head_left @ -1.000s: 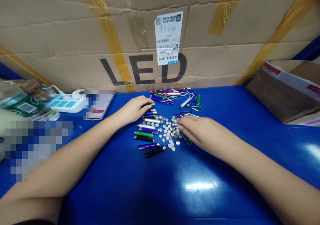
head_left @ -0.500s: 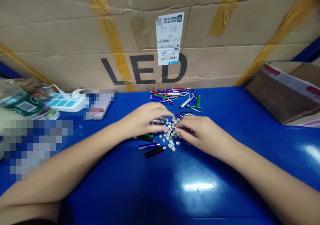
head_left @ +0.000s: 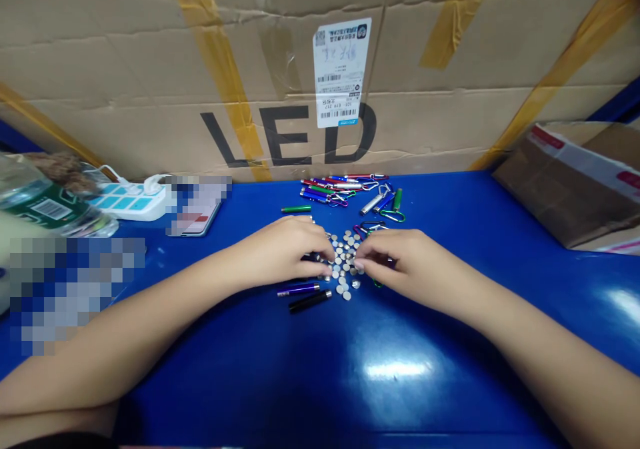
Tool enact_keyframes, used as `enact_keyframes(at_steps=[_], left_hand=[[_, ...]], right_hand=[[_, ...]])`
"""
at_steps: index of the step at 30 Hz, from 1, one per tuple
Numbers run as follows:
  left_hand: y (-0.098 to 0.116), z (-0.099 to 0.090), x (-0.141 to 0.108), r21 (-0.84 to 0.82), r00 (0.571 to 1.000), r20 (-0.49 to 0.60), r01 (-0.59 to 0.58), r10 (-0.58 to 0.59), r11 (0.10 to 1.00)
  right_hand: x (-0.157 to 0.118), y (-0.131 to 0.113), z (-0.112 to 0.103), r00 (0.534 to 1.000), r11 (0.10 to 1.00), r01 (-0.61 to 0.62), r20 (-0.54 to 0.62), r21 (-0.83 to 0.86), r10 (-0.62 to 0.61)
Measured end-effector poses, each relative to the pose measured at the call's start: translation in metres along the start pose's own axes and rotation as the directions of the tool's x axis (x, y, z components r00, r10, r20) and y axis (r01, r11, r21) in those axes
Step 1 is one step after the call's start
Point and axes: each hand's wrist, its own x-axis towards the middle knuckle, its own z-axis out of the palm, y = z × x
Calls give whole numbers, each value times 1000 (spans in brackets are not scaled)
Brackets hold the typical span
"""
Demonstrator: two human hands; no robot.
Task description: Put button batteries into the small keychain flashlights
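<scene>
Small round silver button cells lie loosely piled on the blue table. At their left edge is my left hand, thumb and fingers apart, over some partly hidden tubes. My right hand touches the right side of the pile with thumb and index finger close together; anything between them is too small to make out. A purple tube and a black tube lie just in front of my left hand. Beyond it rests a green tube.
Coloured keychain tubes with carabiners lie against the large cardboard box. At left are a phone, a power strip and a bottle. An open carton stands at right.
My left hand has moved slightly left and down, away from the middle of the cells, uncovering the green tube behind it. The right hand has shifted slightly right, fingertips still at the pile.
</scene>
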Motion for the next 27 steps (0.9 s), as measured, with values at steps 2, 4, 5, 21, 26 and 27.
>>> enact_keyframes(at_steps=[2, 4, 5, 21, 26, 27], left_hand=[[1, -2, -1, 68, 997, 74, -30, 25, 997], [2, -2, -2, 121, 992, 127, -33, 17, 992], [3, -1, -2, 137, 989, 148, -29, 8, 990], [11, -9, -4, 27, 998, 38, 47, -48, 999], [6, -16, -7, 2, 998, 59, 27, -27, 1000], [5, -16, -7, 5, 997, 73, 27, -28, 1000]], right_hand=[[-2, -3, -2, 997, 1000, -2, 81, -20, 4], [-3, -6, -4, 992, 999, 7, 129, -35, -3], [-3, -7, -4, 990, 999, 21, 143, -41, -14], [-5, -2, 6, 973, 990, 51, 230, -133, -19], [-5, -4, 6, 979, 995, 77, 192, -59, -65], [-4, -6, 8, 983, 995, 97, 158, -33, -91]])
